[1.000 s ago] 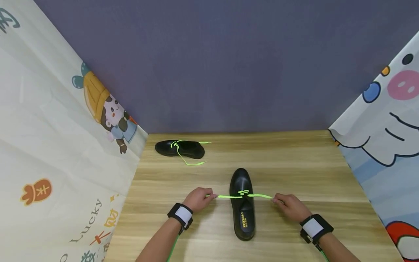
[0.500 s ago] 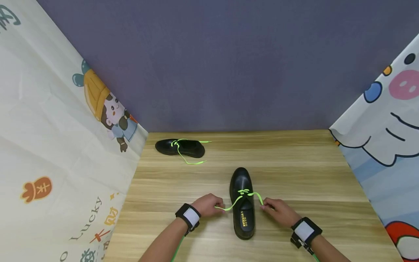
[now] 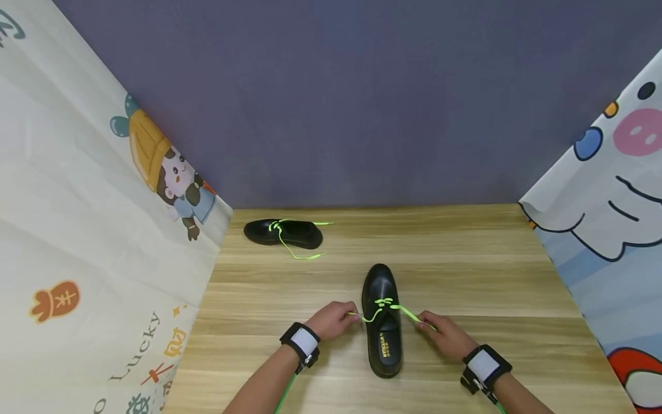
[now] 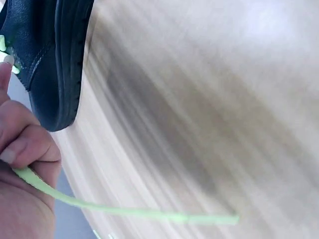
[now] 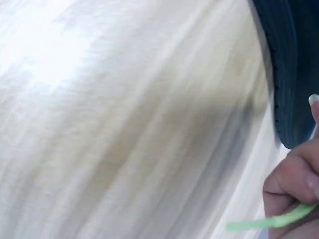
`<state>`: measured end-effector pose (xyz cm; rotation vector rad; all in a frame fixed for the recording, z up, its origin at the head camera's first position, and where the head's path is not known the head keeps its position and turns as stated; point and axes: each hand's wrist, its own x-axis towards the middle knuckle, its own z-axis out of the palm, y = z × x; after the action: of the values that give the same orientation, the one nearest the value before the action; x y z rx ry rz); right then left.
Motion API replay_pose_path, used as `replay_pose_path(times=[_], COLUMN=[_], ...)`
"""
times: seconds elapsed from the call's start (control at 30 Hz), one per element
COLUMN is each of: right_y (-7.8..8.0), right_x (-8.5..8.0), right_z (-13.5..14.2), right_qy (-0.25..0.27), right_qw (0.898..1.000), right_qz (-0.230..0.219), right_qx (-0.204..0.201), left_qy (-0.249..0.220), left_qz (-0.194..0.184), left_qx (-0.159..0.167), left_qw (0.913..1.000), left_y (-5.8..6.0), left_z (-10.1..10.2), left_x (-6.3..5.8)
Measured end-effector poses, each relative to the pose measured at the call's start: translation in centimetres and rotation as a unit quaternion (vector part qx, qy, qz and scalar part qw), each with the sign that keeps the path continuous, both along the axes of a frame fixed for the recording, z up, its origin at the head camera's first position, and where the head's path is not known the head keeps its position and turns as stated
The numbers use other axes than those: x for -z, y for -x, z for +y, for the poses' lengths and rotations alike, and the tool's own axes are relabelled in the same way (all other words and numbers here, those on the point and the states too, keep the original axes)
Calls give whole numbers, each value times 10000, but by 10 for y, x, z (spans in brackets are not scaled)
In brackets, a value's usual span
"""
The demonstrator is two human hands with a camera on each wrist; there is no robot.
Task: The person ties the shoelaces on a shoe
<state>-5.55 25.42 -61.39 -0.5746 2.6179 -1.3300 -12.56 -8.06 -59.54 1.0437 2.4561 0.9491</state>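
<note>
A black leather shoe point(image 3: 380, 282) lies sole down with its toe pointing away, a neon green shoelace point(image 3: 384, 302) threaded through its eyelets. On its left side my left hand point(image 3: 335, 320) grips one lace end; in the left wrist view the lace's free tail point(image 4: 149, 214) trails out of the curled fingers. To the right of the shoe, the other lace end is pinched by my right hand point(image 3: 443, 333), and a short tail point(image 5: 254, 225) sticks out past the fingers in the right wrist view. The left lace sags a little; the right one runs straighter.
A second black shoe point(image 3: 283, 233) with loose green laces lies at the back left of the wooden table point(image 3: 465, 259). A dark grey-blue wall point(image 3: 331, 103) stands behind, with printed cloths at the left point(image 3: 103, 230) and right point(image 3: 615, 241).
Both hands have come inward toward the shoe from their wider spread, and the laces, earlier pulled straight out sideways, have slackened. My right hand's grip now lies closer along its lace, leaving a tail.
</note>
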Motion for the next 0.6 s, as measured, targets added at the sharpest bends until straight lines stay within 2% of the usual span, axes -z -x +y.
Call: replay_pose_path(times=[0.1, 0.17, 0.27, 0.33, 0.37, 0.43, 0.53, 0.6], right_y=[2, 3, 6, 8, 9, 10, 12, 13], right_x=[-2, -3, -5, -7, -8, -10, -14, -16], right_z=[1, 3, 5, 7, 8, 8, 8, 6], right_qy=[-163, -396, -828, -1031, -1061, -1007, -780, -657], right_qw=[9987, 9940, 9768, 9669, 9650, 9688, 9774, 9795], right_qz=[430, 923, 1793, 2089, 2132, 1947, 1462, 1224], right_qx=[215, 428, 827, 1045, 1096, 1158, 1309, 1456], left_qy=[-37, -109, -99, -58, -37, -27, -183, -446], left_qz=[333, 825, 1643, 2028, 2100, 2083, 1713, 1299], left_qx=[-101, -221, -503, -630, -684, -767, -984, -1153], left_qw=[9994, 9963, 9851, 9772, 9753, 9751, 9801, 9838], left_y=[3, 6, 9, 11, 11, 11, 10, 10], left_z=[0, -1, -5, -6, -7, -7, -7, -5], left_x=[-4, -5, -8, -10, -12, -14, -15, -14])
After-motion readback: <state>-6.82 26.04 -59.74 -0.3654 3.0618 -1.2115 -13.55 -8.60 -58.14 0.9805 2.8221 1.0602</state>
